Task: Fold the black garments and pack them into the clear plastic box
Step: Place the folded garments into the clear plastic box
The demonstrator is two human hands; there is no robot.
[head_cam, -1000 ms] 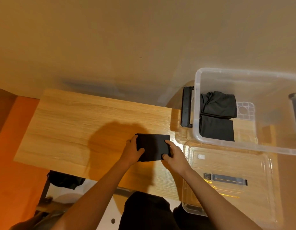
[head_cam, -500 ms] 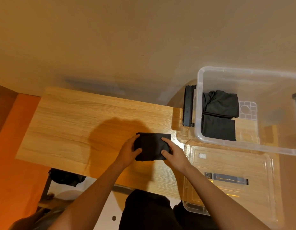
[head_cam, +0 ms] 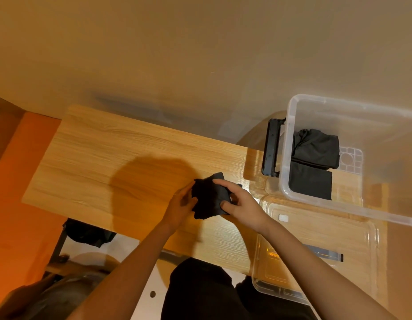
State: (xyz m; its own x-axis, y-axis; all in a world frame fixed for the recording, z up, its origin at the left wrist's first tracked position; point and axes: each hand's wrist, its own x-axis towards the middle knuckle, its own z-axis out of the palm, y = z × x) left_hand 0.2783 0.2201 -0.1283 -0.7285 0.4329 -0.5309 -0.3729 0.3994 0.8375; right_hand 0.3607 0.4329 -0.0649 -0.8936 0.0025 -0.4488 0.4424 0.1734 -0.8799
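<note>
We grip the folded black garment (head_cam: 208,199) mid-frame with left hand (head_cam: 179,205) and right hand (head_cam: 243,204); a slack hold could unfold it before the clear plastic box (head_cam: 284,155).

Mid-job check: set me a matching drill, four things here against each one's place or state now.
1 garment
2 box
3 lid
4 latch

A flat on the table, beside the box
B black, outside the box wall
C in the grip of left hand and right hand
D holds two black pieces

Pairs: 1-C, 2-D, 3-A, 4-B
</note>
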